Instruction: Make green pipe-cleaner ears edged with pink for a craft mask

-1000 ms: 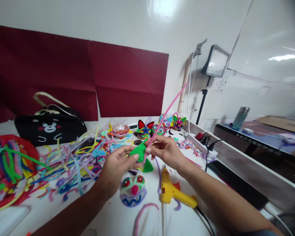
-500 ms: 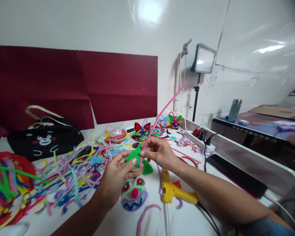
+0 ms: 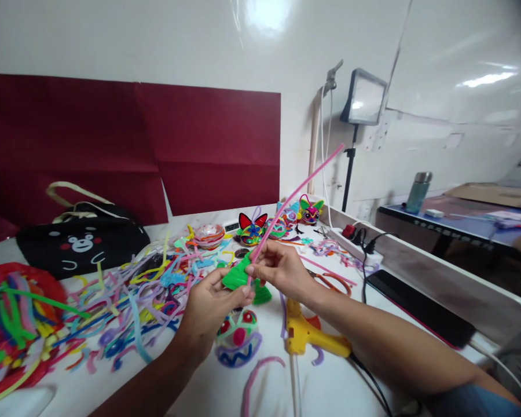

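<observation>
Between finger and thumb, my left hand [image 3: 212,307] holds a green triangular piece of pipe cleaners [image 3: 235,277]. My right hand [image 3: 282,267] pinches a long pink pipe cleaner [image 3: 301,184] against the edge of that green piece; its free end points up and to the right. A second green piece [image 3: 261,294] lies partly hidden behind my hands. Just below them sits a clear ball with a face [image 3: 237,341], with red eyes, a red nose and a purple and blue mouth. To its right lies a yellow glue gun [image 3: 315,336].
Loose pipe cleaners [image 3: 125,315] cover the table's left side, with a red tray [image 3: 54,295] of more at the edge. Decorated balls [image 3: 252,230] stand at the back. Orange-handled scissors [image 3: 336,282], a phone [image 3: 419,307] and a power strip [image 3: 356,246] are on the right.
The pink pipe cleaner's free end leans further right and lower. My left thumb has shifted right along the green piece. The whole view has moved slightly.
</observation>
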Demonstrator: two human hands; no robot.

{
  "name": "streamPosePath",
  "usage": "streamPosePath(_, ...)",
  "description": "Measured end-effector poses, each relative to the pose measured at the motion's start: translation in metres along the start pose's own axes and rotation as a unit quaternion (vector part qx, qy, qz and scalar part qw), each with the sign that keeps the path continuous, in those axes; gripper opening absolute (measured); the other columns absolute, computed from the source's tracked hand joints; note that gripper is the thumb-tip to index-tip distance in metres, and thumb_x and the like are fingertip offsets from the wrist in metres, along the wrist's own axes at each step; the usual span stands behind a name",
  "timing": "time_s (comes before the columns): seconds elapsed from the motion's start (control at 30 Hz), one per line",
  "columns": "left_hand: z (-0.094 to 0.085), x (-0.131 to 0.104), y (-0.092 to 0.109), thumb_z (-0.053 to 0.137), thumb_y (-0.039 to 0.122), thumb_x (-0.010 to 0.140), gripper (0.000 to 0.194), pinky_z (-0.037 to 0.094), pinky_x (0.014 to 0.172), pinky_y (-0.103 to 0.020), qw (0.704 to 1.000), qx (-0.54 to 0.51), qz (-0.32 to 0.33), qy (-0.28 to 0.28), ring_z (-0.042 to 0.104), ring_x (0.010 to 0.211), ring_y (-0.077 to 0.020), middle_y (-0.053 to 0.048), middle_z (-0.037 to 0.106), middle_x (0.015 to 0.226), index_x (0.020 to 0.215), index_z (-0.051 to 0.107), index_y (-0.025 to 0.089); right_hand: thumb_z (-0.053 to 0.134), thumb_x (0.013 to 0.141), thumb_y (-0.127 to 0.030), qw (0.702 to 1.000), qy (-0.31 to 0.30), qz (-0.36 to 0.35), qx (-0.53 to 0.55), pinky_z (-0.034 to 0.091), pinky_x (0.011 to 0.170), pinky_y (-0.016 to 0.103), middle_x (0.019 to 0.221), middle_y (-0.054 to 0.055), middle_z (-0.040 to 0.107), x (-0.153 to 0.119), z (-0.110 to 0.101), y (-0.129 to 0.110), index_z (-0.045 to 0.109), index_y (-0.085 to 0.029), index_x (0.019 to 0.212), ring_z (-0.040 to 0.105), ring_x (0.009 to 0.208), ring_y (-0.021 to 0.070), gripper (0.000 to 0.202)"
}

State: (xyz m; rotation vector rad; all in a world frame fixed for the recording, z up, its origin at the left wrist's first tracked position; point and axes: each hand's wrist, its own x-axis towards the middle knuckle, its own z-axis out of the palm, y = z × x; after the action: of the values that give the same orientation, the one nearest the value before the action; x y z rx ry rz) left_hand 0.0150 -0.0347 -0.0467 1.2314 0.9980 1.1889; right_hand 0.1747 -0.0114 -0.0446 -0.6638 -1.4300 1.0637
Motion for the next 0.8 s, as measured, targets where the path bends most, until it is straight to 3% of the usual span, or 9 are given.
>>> streamPosePath(0.2,0.0,0.0,-0.001,0.084,0.024,0.058,0.042,0.057,0.063,-0.023,1.0,-0.018,-0.01,0.0,0.069,0.063,-0.0137,-0.002,0.073,0.071,0.092,0.062,0.012,0.085,0.056,-0.035,0.999,0.005,0.014,0.034,0.045,0.043,0.017,0.063,-0.005,0.059,0.002,0.0,-0.001,0.051,-0.018,0.077,0.058,0.05,0.0079,0.044)
streamPosePath(0.4,-0.003,0.003,-0.007,0.083,0.023,0.061,0.039,0.057,0.063,-0.021,0.999,-0.038,-0.029,-0.018,0.068,0.063,-0.0122,0.0,0.071,0.068,0.091,0.06,0.014,0.076,0.067,-0.041,0.998,0.039,0.034,0.044,0.045,0.04,0.017,0.062,-0.005,0.062,0.008,-0.009,-0.009,0.053,-0.018,0.085,0.062,0.05,0.0104,0.037)
streamPosePath(0.57,-0.005,0.003,-0.009,0.083,0.021,0.062,0.038,0.058,0.065,-0.021,0.997,-0.054,-0.047,-0.018,0.068,0.065,-0.0121,-0.001,0.071,0.069,0.09,0.059,0.015,0.075,0.069,-0.043,0.995,0.058,0.068,0.046,0.044,0.04,0.016,0.067,-0.003,0.064,0.015,-0.019,-0.01,0.058,-0.017,0.081,0.062,0.051,0.0088,0.034)
streamPosePath(0.8,-0.001,0.003,-0.007,0.086,0.02,0.056,0.038,0.058,0.063,-0.021,0.994,-0.07,-0.078,-0.02,0.067,0.063,-0.0124,-0.003,0.071,0.067,0.082,0.06,0.014,0.077,0.066,-0.045,0.996,-0.012,0.079,0.025,0.045,0.043,0.016,0.064,-0.003,0.063,0.013,-0.02,-0.007,0.065,-0.015,0.083,0.062,0.053,0.0084,0.037)
